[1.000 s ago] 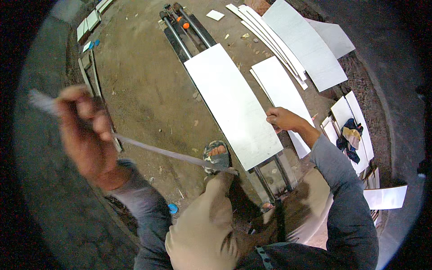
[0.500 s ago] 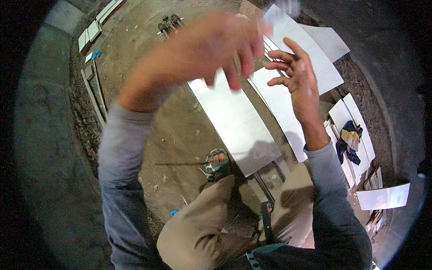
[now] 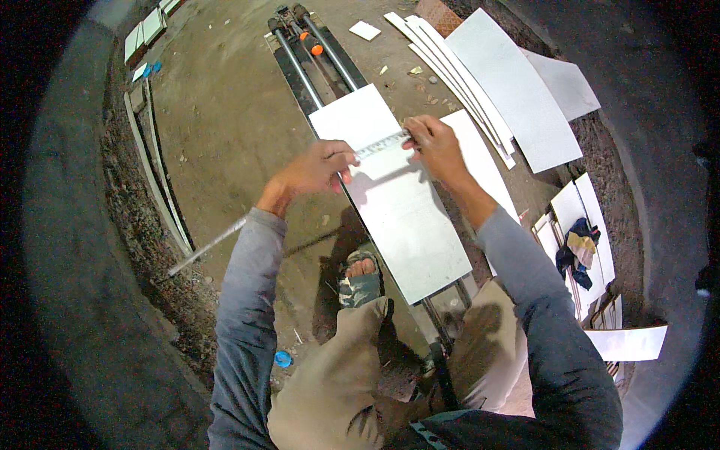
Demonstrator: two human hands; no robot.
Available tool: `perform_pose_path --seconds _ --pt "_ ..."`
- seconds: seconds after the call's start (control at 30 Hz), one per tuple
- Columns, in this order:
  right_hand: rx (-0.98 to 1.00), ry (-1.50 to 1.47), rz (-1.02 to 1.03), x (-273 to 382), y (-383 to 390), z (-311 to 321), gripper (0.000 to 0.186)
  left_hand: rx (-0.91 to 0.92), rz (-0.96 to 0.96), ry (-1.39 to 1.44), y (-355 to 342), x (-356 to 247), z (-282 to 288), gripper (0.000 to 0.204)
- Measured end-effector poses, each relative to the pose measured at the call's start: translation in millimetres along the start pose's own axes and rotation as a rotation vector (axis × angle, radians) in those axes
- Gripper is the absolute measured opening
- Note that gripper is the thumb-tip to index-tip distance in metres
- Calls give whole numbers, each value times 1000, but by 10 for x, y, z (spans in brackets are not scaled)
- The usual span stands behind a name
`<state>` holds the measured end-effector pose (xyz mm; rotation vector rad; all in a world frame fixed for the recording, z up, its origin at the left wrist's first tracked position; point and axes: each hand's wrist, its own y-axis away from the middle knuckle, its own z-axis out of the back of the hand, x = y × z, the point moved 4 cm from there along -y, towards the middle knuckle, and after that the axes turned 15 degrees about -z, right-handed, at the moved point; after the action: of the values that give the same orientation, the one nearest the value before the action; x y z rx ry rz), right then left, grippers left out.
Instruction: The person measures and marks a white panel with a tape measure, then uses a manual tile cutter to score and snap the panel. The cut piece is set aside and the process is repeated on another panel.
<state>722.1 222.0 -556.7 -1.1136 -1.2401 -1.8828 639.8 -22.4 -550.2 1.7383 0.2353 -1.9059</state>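
Observation:
A long, thin measuring strip with dark markings, which looks like a ruler (image 3: 381,145), is held crosswise above a white tile (image 3: 405,225). My left hand (image 3: 319,165) is closed, fingers bent around the strip near the tile's left edge. At its other end, my right hand (image 3: 433,146) pinches the strip by the tile's right edge. Beyond my left wrist a thin pale length (image 3: 210,244) sticks out to the lower left, seemingly the same strip. Beneath the tile is a tile cutter (image 3: 341,60) with two metal rails and an orange knob (image 3: 316,49).
Several white tiles (image 3: 517,94) lie to the far right, and more stand near a dark crumpled cloth (image 3: 577,255). Wooden strips (image 3: 154,172) rest along the left wall. A blue ring-shaped piece (image 3: 283,358) is on the dirt floor (image 3: 225,112) by my sandalled foot (image 3: 360,277).
Both hands have come down from a raised position to over the tile. The strip now shows between them. My right hand's fingers, spread before, are closed on it.

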Motion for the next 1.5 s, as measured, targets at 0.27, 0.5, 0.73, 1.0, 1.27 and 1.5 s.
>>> perform_pose_path --seconds 0.27,0.5,0.73,1.0,1.27,1.5 --pt "-289 328 321 -40 -966 -887 26 -222 -59 -158 -391 854 909 26" --pt "-384 436 335 -23 -1152 -999 25 -248 -8 -229 -545 883 1125 25" --pt "-366 565 161 31 -1204 -1065 26 -295 0 -214 -456 974 1233 22" --pt "-490 629 272 53 -1144 -1113 24 -226 39 -102 -463 1022 1345 15" --pt "-489 681 284 58 -1139 -1121 26 -221 34 -88 -443 1070 1354 16" --pt "-522 682 367 23 -1102 -1154 25 -210 88 -81 -454 1093 1398 23"
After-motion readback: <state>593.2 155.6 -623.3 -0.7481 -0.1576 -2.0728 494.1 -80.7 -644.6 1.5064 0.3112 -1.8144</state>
